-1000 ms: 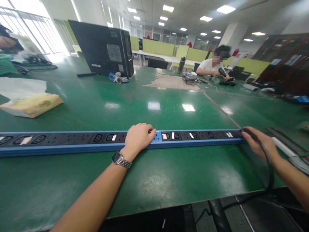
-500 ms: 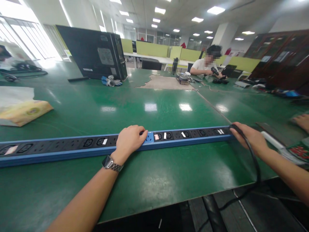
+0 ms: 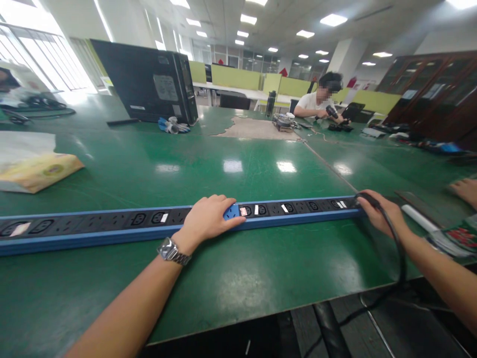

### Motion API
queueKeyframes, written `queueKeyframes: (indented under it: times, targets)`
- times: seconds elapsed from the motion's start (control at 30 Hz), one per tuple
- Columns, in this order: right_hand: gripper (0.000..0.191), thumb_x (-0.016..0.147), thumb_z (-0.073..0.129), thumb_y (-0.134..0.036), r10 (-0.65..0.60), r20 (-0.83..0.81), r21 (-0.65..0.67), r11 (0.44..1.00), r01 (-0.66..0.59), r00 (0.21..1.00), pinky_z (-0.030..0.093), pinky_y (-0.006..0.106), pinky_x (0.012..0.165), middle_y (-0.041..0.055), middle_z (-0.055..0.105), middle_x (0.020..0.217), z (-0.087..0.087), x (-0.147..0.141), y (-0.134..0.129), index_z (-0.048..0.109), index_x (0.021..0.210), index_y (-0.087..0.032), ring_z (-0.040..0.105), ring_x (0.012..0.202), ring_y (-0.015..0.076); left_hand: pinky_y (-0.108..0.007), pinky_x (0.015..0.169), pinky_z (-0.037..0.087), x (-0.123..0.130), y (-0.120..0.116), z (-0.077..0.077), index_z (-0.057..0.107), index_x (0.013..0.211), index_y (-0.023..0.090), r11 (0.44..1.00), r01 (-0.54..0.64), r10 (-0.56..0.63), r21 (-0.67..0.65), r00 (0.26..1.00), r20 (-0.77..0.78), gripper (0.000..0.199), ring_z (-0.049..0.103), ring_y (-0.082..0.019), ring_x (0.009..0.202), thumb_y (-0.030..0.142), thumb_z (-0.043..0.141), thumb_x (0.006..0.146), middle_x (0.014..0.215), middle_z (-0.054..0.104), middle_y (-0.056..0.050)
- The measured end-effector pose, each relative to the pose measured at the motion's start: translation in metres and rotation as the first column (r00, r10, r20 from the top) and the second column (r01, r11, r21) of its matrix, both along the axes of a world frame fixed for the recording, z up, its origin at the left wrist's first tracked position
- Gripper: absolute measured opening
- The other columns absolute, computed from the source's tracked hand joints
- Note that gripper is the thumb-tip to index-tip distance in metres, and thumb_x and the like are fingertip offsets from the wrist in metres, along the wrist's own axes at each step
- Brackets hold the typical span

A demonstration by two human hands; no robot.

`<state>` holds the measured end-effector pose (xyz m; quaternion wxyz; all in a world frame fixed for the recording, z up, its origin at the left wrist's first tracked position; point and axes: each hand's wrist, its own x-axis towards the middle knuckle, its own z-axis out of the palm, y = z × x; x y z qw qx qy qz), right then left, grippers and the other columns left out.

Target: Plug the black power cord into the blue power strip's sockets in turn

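A long blue power strip (image 3: 294, 208) with black sockets lies across the green table (image 3: 231, 278). Over its middle is my left hand (image 3: 210, 215), fingers at the far edge and thumb along the near edge, closed around the strip. A blue socket panel (image 3: 231, 212) shows between that thumb and the index finger. At the strip's right end my right hand (image 3: 383, 211) is closed around the end where a thick black cable (image 3: 398, 248) comes out. The cable bends down past the table's front edge. Some right fingertips are hidden.
A tissue pack (image 3: 44, 169) lies left. Behind stand a black computer case (image 3: 149, 82) and gloves (image 3: 173, 125). A co-worker (image 3: 316, 102) sits across the table holding a dark tool. Another person's hand (image 3: 465, 190) is at the right, near a plastic bag (image 3: 456, 236).
My left thumb has swung away from the fingers to the strip's near edge, and the hand has shifted slightly right. The right hand stays at the strip's end.
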<state>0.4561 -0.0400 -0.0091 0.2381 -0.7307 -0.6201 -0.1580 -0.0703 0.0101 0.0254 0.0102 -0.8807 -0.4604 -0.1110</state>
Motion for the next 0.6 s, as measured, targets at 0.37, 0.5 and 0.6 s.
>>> queueKeyframes:
  times: [0.37, 0.5, 0.6]
  targets:
    - [0.043, 0.089, 0.046, -0.054, -0.047, -0.029, 0.024, 0.999, 0.047, 0.998, 0.048, 0.028, 0.074, 0.0057, 0.071, 0.105, -0.003, -0.002, -0.005, 0.064, 0.114, -0.025, 0.066, 0.089, 0.0228, -0.038, 0.081, 0.048, -0.003, 0.004, 0.000, 0.060, 0.117, 0.019, 0.997, 0.072, -0.072, -0.003, 0.993, -0.090, 0.068, 0.063, -0.027, 0.093, 0.075, 0.051, 0.079, 0.102, 0.067, -0.009]
    - [0.043, 0.088, 0.046, -0.055, -0.064, -0.024, 0.015, 0.998, 0.065, 0.998, 0.049, 0.030, 0.075, 0.0044, 0.071, 0.106, -0.005, 0.005, -0.004, 0.063, 0.116, -0.027, 0.067, 0.088, 0.0232, -0.038, 0.081, 0.049, -0.005, 0.006, -0.001, 0.059, 0.119, 0.019, 0.996, 0.090, -0.091, -0.015, 0.990, -0.104, 0.069, 0.063, -0.027, 0.094, 0.075, 0.050, 0.079, 0.103, 0.067, -0.010]
    - [0.044, 0.088, 0.047, -0.054, 0.011, -0.005, -0.013, 1.000, -0.011, 1.000, 0.048, 0.030, 0.083, 0.0054, 0.070, 0.112, -0.005, 0.008, -0.003, 0.063, 0.118, -0.026, 0.066, 0.097, 0.0241, -0.037, 0.081, 0.049, -0.008, 0.007, -0.001, 0.059, 0.118, 0.020, 0.996, 0.085, -0.086, -0.016, 0.990, -0.111, 0.069, 0.063, -0.027, 0.095, 0.075, 0.049, 0.079, 0.103, 0.067, -0.010]
